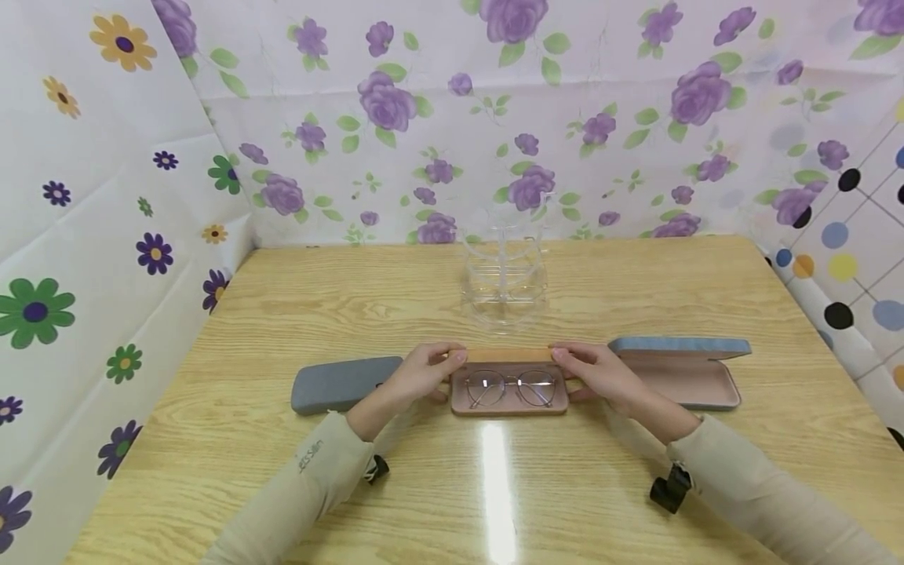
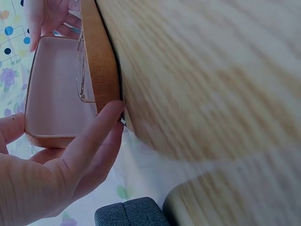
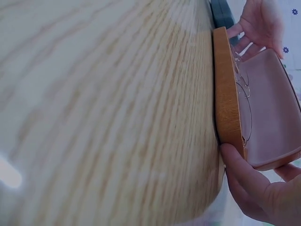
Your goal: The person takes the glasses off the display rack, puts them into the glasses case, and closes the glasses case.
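An orange-brown glasses case (image 1: 508, 355) stands on the table with its lid raised, its pink lining showing. Inside lies a pair of thin-rimmed glasses (image 1: 487, 386), temples folded. At the case's left end, my left hand (image 1: 422, 374) grips the lid's corner, and the left wrist view shows a finger against the base. My right hand (image 1: 600, 377) holds the opposite end the same way; in the right wrist view a fingertip touches the base's corner. Both hands leave the middle of the case uncovered.
A closed grey glasses case (image 1: 339, 384) lies to the left. To the right is a blue case (image 1: 678, 345), lid up, pink inside. Behind the middle stands a clear tiered rack (image 1: 503, 275). Patterned sheets surround the wooden table (image 1: 339, 306) at back and sides.
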Demonstrator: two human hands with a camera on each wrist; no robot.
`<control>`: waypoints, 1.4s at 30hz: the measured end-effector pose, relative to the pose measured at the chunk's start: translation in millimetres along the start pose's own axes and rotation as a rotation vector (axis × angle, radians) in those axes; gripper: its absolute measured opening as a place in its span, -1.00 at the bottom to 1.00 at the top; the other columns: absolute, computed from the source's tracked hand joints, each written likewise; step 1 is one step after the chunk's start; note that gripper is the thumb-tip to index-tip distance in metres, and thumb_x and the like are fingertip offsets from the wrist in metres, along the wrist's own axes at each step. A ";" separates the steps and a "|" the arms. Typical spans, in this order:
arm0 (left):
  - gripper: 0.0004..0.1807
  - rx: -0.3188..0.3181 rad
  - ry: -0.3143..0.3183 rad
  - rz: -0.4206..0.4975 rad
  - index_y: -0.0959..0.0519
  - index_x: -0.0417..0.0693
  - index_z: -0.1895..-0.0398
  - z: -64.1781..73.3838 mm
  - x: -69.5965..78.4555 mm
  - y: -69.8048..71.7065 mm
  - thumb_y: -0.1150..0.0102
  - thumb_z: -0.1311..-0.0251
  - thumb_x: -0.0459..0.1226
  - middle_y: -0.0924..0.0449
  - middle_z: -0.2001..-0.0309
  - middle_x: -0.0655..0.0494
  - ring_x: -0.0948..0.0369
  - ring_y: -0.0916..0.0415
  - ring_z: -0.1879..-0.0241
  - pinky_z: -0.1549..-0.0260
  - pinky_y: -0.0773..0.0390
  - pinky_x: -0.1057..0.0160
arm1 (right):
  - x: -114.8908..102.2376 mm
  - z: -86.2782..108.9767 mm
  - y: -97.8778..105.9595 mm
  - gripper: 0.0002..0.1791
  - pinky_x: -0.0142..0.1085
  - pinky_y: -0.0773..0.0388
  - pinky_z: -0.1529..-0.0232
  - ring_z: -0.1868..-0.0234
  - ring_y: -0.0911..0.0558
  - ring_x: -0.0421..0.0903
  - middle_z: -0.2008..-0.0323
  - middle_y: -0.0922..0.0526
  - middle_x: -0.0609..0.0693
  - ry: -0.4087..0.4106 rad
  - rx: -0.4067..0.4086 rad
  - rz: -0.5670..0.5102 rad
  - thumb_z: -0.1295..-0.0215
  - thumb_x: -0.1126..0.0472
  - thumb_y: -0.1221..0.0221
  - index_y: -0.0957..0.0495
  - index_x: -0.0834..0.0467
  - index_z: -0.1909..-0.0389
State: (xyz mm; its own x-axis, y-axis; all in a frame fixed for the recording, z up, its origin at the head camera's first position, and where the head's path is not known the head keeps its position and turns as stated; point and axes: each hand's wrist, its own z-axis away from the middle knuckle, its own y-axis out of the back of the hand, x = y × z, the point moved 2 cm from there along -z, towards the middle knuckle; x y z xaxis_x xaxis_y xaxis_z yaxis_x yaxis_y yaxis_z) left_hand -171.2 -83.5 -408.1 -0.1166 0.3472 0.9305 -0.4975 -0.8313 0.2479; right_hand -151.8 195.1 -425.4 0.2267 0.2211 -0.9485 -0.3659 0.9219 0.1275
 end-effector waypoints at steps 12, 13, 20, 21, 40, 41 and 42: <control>-0.52 -0.016 -0.004 -0.015 -0.32 -0.27 -0.22 6.6 1.7 -1.2 -0.01 -0.29 -0.22 -0.44 -0.03 -0.16 -0.03 -0.43 0.02 0.29 -0.58 0.07 | 4.1 4.3 -1.0 -0.30 -0.15 -0.55 0.16 -0.22 -0.24 0.22 -0.23 -0.25 0.31 0.037 -0.010 0.030 -0.27 -0.02 -0.08 -0.17 0.28 -0.31; -0.52 -0.015 -0.011 -0.023 -0.31 -0.28 -0.22 6.8 1.8 -1.4 -0.01 -0.29 -0.23 -0.43 -0.03 -0.17 -0.03 -0.43 0.02 0.29 -0.57 0.07 | 3.5 4.9 -1.2 -0.30 -0.15 -0.55 0.16 -0.22 -0.26 0.22 -0.22 -0.26 0.31 0.038 -0.009 0.026 -0.27 -0.02 -0.09 -0.18 0.28 -0.31; -0.50 -0.022 -0.054 -0.043 -0.29 -0.31 -0.24 6.0 -2.8 -0.9 -0.02 -0.28 -0.26 -0.46 0.05 -0.16 -0.04 -0.46 0.06 0.32 -0.57 0.04 | 0.0 8.9 -1.8 -0.28 -0.14 -0.53 0.12 -0.19 -0.29 0.22 -0.22 -0.24 0.33 0.054 -0.032 0.009 -0.26 0.02 -0.11 -0.14 0.33 -0.31; -0.50 -0.027 -0.060 -0.035 -0.28 -0.32 -0.24 6.0 -3.2 -0.7 -0.02 -0.28 -0.28 -0.45 0.03 -0.17 -0.05 -0.46 0.05 0.32 -0.57 0.01 | -0.2 9.6 -1.7 -0.28 -0.13 -0.53 0.11 -0.20 -0.28 0.22 -0.23 -0.22 0.34 0.058 -0.040 0.006 -0.26 0.03 -0.11 -0.13 0.34 -0.31; -0.63 -0.049 -0.116 0.071 -0.49 -0.31 -0.04 4.9 -6.3 -0.2 -0.16 -0.14 -0.39 -0.40 -0.12 -0.17 0.04 -0.51 0.07 0.23 -0.54 -0.02 | 4.6 12.7 0.0 -0.28 -0.13 -0.52 0.09 -0.16 -0.35 0.18 -0.26 -0.22 0.27 0.022 -0.011 -0.017 -0.14 0.08 -0.24 -0.24 0.27 -0.27; -0.63 -0.049 -0.116 0.071 -0.49 -0.32 -0.04 5.1 -6.4 -0.2 -0.17 -0.13 -0.40 -0.40 -0.12 -0.17 0.06 -0.51 0.07 0.23 -0.54 0.00 | 4.6 12.8 0.3 -0.28 -0.14 -0.51 0.09 -0.19 -0.31 0.19 -0.26 -0.22 0.26 0.015 -0.007 -0.019 -0.13 0.08 -0.25 -0.24 0.26 -0.27; -0.63 -0.047 -0.116 0.067 -0.49 -0.32 -0.04 5.4 -6.5 -0.2 -0.17 -0.13 -0.40 -0.40 -0.12 -0.17 0.07 -0.51 0.07 0.23 -0.54 0.01 | 4.6 12.8 0.7 -0.28 -0.14 -0.51 0.08 -0.21 -0.27 0.20 -0.27 -0.21 0.25 0.012 -0.006 -0.017 -0.13 0.08 -0.25 -0.24 0.26 -0.27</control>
State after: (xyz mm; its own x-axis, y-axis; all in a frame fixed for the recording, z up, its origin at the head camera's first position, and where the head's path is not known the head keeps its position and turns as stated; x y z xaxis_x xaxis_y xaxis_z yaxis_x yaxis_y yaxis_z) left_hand -165.7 -87.9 -412.7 -0.0525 0.2368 0.9701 -0.5316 -0.8290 0.1736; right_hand -139.4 200.8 -426.0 0.2224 0.2017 -0.9539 -0.3679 0.9234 0.1094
